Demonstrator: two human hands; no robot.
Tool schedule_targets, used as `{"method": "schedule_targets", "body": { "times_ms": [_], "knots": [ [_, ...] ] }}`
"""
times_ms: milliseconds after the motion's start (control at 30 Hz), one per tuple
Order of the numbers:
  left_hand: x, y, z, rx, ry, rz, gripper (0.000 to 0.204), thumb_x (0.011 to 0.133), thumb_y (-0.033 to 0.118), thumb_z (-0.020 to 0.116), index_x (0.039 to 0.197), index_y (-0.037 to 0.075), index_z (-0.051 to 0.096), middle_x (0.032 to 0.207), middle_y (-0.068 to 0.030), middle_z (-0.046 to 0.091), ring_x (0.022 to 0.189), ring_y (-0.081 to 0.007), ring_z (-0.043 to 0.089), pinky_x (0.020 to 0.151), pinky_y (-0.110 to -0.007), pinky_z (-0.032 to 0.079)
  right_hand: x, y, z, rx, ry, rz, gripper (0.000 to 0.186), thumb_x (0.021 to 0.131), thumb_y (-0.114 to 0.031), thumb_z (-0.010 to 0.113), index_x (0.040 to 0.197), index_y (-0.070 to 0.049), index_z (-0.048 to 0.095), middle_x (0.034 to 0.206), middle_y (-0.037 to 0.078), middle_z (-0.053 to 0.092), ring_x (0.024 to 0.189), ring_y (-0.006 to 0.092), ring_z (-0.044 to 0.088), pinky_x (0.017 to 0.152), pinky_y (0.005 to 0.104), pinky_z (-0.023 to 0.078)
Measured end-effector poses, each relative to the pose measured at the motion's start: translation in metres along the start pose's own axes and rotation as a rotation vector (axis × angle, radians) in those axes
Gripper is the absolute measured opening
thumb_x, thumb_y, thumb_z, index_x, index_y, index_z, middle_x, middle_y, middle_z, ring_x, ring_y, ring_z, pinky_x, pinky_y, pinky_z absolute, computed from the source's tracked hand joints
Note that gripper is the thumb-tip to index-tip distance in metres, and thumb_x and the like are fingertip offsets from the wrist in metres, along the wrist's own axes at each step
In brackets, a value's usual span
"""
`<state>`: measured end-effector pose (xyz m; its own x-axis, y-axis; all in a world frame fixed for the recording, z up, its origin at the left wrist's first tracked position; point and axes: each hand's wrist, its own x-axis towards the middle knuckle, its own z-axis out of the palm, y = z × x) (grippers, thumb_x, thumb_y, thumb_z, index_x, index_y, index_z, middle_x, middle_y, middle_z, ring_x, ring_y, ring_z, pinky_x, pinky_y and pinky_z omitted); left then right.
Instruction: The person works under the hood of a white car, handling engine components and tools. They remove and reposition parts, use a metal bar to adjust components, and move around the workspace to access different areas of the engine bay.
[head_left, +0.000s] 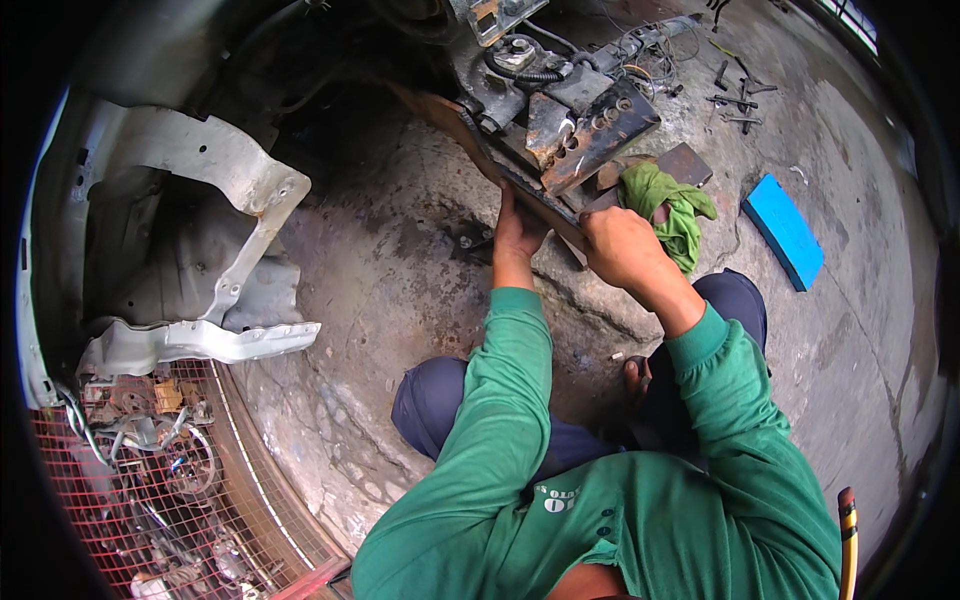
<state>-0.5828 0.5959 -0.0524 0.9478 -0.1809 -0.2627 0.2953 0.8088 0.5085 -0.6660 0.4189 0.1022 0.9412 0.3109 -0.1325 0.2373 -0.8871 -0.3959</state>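
A long flat brown bar [478, 150] with a dark upper edge slants from the shadow at the top down to my hands; its material is unclear. My left hand [516, 232] holds it from below, thumb up along its side. Around the near end of the bar, the fingers of my right hand [628, 248] are closed. Just beyond lies a dark metal block [603, 136] with round holes, beside rusty metal pieces. A green rag [668, 205] rests right behind my right hand. The bar's far end is lost in shadow under the vehicle parts.
Bare vehicle sheet metal [225, 165] juts in at the left. Below it, red mesh [75, 460] stands before a wheel and assorted parts. A blue case [783, 232] lies on the concrete floor [840, 360] at right, with several hand tools [740, 102] farther back.
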Motion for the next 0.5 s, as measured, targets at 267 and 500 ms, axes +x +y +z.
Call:
{"method": "schedule_targets", "body": {
  "times_ms": [267, 500],
  "knots": [
    [0.003, -0.003, -0.007, -0.031, 0.016, -0.012, 0.069, 0.09, 0.068, 0.061, 0.133, 0.014, 0.056, 0.119, -0.0048, 0.062, 0.11, -0.0231, 0.056, 0.1, -0.047, 0.044, 0.009, -0.001, 0.012, -0.033, 0.018, 0.031, 0.02, 0.08, -0.011, 0.063, 0.093, 0.0, 0.074, 0.095, 0.026, 0.072, 0.094, 0.0418, 0.071, 0.084, 0.0497, 0.057],
    [0.007, -0.005, -0.014, -0.017, -0.01, 0.016, 0.086, 0.09, 0.068, 0.061, 0.152, 0.012, 0.041, 0.152, -0.008, 0.049, 0.139, -0.0296, 0.045, 0.118, -0.05, 0.032, 0.009, -0.009, 0.012, -0.058, 0.019, 0.027, 0.019, 0.08, -0.009, 0.061, 0.09, 0.0, 0.073, 0.093, 0.026, 0.072, 0.093, 0.0422, 0.071, 0.082, 0.05, 0.057]
  ]
}}
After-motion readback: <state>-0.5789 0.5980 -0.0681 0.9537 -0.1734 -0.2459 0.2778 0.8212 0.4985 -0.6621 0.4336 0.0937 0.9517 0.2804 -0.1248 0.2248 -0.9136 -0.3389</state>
